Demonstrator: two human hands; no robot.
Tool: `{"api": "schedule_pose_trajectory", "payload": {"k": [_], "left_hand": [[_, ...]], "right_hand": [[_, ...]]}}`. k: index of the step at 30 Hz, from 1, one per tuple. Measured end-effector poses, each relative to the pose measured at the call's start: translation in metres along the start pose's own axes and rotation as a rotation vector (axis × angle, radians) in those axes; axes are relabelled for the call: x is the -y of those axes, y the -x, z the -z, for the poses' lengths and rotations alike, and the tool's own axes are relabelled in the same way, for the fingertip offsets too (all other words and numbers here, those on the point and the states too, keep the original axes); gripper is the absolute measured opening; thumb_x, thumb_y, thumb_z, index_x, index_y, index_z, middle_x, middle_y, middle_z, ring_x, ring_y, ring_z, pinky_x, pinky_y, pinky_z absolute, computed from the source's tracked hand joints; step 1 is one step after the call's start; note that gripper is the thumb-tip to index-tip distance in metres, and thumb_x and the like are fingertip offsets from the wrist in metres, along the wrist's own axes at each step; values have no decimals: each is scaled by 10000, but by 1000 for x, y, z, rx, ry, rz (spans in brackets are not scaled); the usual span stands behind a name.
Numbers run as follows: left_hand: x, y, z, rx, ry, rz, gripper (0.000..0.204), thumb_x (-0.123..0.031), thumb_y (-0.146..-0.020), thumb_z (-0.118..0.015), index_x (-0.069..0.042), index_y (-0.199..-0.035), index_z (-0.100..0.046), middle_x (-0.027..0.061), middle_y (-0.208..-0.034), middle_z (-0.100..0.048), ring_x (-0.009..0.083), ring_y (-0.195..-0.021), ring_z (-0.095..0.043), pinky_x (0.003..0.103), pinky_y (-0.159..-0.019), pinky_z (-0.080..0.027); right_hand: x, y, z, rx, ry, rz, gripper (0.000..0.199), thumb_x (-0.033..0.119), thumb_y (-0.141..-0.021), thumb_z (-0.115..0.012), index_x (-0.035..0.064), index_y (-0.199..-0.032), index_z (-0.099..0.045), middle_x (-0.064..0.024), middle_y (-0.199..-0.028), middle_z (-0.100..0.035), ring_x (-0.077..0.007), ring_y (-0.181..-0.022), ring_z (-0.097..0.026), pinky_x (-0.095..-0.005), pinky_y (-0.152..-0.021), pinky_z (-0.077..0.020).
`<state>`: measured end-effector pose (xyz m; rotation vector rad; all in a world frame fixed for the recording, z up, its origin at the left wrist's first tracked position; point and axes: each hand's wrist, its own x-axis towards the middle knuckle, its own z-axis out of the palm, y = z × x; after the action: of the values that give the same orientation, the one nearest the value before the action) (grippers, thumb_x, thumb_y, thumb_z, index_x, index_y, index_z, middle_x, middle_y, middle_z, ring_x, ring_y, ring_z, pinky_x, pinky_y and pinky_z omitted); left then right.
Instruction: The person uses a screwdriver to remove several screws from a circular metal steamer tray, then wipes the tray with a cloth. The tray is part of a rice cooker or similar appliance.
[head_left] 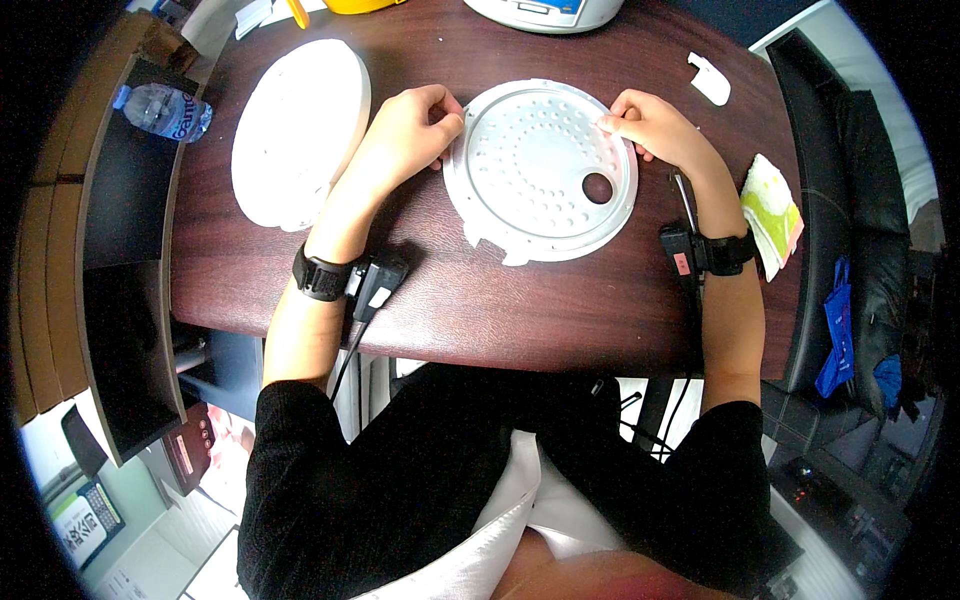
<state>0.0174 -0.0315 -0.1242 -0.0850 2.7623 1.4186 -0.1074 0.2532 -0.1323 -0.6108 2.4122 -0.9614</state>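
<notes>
A round silvery plate, covered in raised dimples and with one round hole near its right side, lies in front of me on the table. Small tabs stick out of its near edge. My left hand has its fingers curled at the plate's left rim, thumb against the edge. On the opposite side, my right hand pinches the upper right rim between thumb and fingers. Left of my left hand rests a white oval cover. Beside my right forearm is a thin metal rod, partly hidden.
A white appliance stands at the far edge, with a yellow object to its left. A small white plastic piece and a green-and-white cloth lie at right. A water bottle lies left of the dark table.
</notes>
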Motion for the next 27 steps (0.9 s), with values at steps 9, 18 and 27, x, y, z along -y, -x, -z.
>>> {"api": "schedule_pose_trajectory", "payload": {"k": [9,18,27], "left_hand": [[-4,1,3,16,117,50,179,-101,-878,-486,13,-943,-607,46,-777,-606,95,-616,-571,234,-537,-498],[-14,9,18,157,557,54,244,-134,-891,-519,19,-1074,-570,41,-872,-622,91,-679,-594,223,-615,-519],[-23,11,21,436,883,-187,504,-147,-897,-570,37,-1325,-379,130,-1115,-593,193,-948,-621,301,-775,-567]], "right_hand": [[-2,-2,1,5,11,-23,309,333,-837,-647,38,-888,-572,-22,-662,-589,-94,-489,-503,-244,-431,-398],[6,3,3,32,49,-31,297,333,-880,-596,44,-938,-563,-29,-674,-568,-100,-532,-526,-250,-467,-435],[6,6,10,82,2,-7,234,263,-925,-528,40,-984,-562,-12,-686,-552,-79,-546,-517,-219,-460,-435]]}}
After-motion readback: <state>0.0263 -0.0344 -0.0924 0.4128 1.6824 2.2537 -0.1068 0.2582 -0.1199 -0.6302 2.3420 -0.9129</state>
